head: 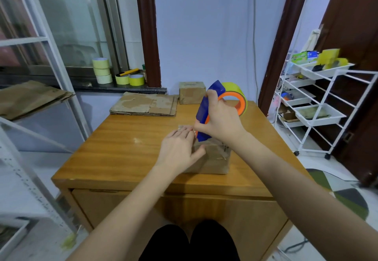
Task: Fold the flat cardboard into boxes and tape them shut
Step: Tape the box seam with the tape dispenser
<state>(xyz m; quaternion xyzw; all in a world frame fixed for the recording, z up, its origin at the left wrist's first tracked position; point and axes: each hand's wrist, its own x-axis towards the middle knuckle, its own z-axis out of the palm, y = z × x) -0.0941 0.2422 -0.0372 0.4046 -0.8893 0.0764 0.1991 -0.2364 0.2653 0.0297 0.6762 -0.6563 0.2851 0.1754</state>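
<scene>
A small folded cardboard box sits on the wooden table in front of me. My left hand rests flat on the box's top, fingers straight, pressing on a strip of clear tape at the far edge. My right hand grips a blue tape dispenser with an orange hub and a yellow-green tape roll. Its lower end touches the box top beside my left fingertips. A stack of flat cardboard lies at the table's far left. A finished small box stands behind it, against the wall.
Several tape rolls and a yellow utility knife sit on the windowsill. A white wire trolley with trays stands to the right. A white metal shelf holding more flat cardboard stands to the left.
</scene>
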